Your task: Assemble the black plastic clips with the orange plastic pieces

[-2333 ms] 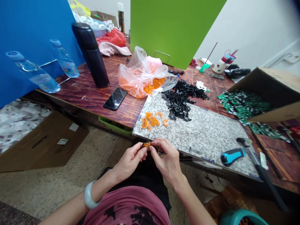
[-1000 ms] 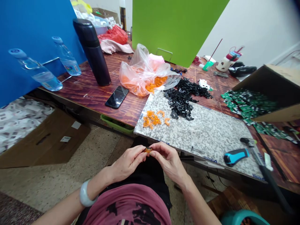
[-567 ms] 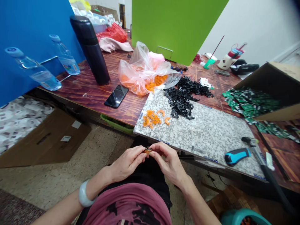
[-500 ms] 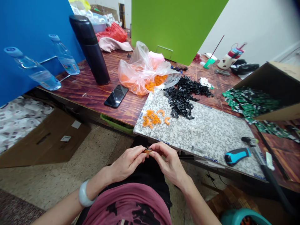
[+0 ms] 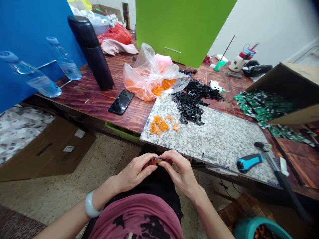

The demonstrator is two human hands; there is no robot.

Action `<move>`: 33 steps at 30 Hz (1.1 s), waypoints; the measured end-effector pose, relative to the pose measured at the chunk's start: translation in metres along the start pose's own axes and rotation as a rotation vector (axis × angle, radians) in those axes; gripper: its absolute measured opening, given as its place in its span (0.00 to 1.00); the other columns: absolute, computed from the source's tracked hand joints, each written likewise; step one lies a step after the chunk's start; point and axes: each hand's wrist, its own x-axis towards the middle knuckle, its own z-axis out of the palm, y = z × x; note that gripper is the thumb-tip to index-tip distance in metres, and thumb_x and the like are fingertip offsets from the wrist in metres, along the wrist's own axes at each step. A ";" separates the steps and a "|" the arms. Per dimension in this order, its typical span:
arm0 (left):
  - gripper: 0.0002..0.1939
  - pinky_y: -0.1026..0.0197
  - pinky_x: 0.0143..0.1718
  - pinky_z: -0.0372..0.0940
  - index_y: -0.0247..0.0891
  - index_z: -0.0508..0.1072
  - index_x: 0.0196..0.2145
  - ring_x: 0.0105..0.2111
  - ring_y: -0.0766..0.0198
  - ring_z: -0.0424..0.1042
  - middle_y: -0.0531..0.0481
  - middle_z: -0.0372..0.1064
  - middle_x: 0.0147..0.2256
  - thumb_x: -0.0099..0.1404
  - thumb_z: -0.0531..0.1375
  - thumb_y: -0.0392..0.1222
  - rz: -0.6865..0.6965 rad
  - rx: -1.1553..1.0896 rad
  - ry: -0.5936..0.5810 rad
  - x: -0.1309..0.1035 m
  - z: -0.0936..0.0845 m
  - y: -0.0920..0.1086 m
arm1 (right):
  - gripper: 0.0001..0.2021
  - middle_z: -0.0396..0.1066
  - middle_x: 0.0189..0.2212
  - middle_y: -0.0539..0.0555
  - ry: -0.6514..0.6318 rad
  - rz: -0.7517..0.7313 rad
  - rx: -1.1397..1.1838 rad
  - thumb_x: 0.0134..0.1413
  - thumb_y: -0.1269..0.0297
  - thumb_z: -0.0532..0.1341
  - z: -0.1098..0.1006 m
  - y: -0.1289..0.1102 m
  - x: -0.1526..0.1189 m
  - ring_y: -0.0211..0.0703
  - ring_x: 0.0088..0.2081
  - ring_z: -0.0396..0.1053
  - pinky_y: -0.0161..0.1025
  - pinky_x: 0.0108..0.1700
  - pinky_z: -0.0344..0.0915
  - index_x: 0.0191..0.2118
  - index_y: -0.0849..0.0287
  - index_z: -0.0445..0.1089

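Between my fingertips, just off the table's front edge, is a small orange and black plastic part (image 5: 156, 161). My left hand (image 5: 138, 169) pinches it from the left, thumb below and fingers above. My right hand (image 5: 177, 170) grips its other end in the same way. Fingers cover much of the part, so its exact shape is hidden. Beyond my hands, a small pile of orange clear plastic pieces (image 5: 159, 125) lies on the speckled grey board (image 5: 224, 139). Behind it spreads a heap of black plastic pieces (image 5: 191, 101).
A clear bag (image 5: 152, 78) holds more orange pieces behind a phone (image 5: 121, 102). To the right are a blue-handled tool (image 5: 250, 162), a hammer (image 5: 279, 172) and a carton (image 5: 296, 93) spilling green boards. A teal bucket (image 5: 261, 227) stands below; a dark flask (image 5: 92, 54) stands left.
My fingers have shifted slightly around the part, showing more of its black and orange sides. The whole view has drifted a little; the things on the table lie where they were.
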 end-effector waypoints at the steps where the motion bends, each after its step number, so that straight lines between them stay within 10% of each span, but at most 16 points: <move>1: 0.09 0.64 0.38 0.61 0.37 0.63 0.46 0.37 0.64 0.66 0.48 0.66 0.38 0.69 0.50 0.37 0.004 0.007 0.001 0.000 0.000 -0.001 | 0.05 0.68 0.35 0.53 0.000 0.000 0.002 0.60 0.68 0.56 0.000 -0.001 -0.001 0.39 0.36 0.66 0.35 0.35 0.63 0.40 0.57 0.68; 18: 0.15 0.64 0.29 0.58 0.39 0.62 0.27 0.26 0.65 0.60 0.53 0.59 0.25 0.70 0.44 0.42 0.029 0.050 0.036 -0.012 0.013 0.007 | 0.06 0.68 0.30 0.52 0.075 0.035 0.025 0.60 0.63 0.56 0.013 -0.008 -0.018 0.39 0.31 0.65 0.36 0.34 0.62 0.33 0.58 0.68; 25: 0.13 0.62 0.37 0.64 0.37 0.69 0.40 0.32 0.64 0.68 0.50 0.69 0.33 0.70 0.47 0.43 -0.165 -0.022 -0.114 -0.008 0.031 -0.008 | 0.11 0.70 0.27 0.52 0.146 0.200 -0.009 0.58 0.59 0.58 0.019 0.021 -0.040 0.38 0.28 0.66 0.34 0.31 0.63 0.33 0.60 0.72; 28: 0.21 0.58 0.45 0.64 0.39 0.61 0.56 0.39 0.61 0.71 0.46 0.71 0.44 0.67 0.52 0.45 -0.279 -0.007 -0.148 -0.007 0.037 -0.020 | 0.13 0.74 0.31 0.55 0.318 0.367 -0.071 0.56 0.56 0.58 0.004 0.053 -0.077 0.43 0.32 0.71 0.37 0.34 0.67 0.34 0.60 0.74; 33: 0.19 0.56 0.49 0.63 0.38 0.68 0.52 0.45 0.57 0.71 0.43 0.73 0.46 0.67 0.50 0.47 -0.316 0.081 -0.192 -0.012 0.032 -0.034 | 0.17 0.77 0.34 0.58 0.718 0.721 -0.482 0.47 0.48 0.60 -0.078 0.106 -0.215 0.58 0.36 0.74 0.51 0.40 0.70 0.34 0.56 0.76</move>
